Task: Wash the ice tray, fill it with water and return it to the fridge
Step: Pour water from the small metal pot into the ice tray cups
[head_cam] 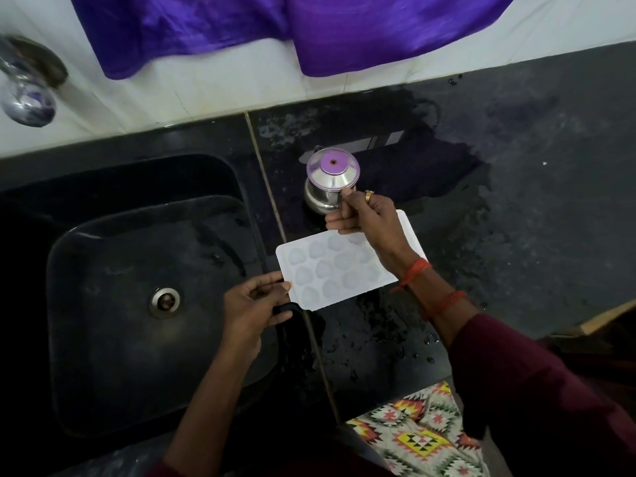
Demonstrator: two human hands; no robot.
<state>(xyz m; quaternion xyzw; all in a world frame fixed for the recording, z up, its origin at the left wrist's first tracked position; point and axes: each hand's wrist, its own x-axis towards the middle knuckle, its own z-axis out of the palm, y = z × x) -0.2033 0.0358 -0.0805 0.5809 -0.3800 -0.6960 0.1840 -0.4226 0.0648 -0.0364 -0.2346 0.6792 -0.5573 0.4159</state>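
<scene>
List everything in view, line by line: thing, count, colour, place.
counter: one, black, wet, centre and right
sink: one, black, left
ice tray: one, white, on counter beside sink
jug: one, steel, purple lid, on counter behind tray
tap: one, chrome, top left
cloth: one, purple, hanging at top
patterned fabric: one, multicoloured, bottom edge
left hand: one, pinches tray's near-left corner
right hand: one, grips jug's handle

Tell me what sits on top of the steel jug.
A clear lid with a purple centre caps the jug. The right hand holds the jug by its handle. The lid covers the mouth, so its contents cannot be seen.
</scene>
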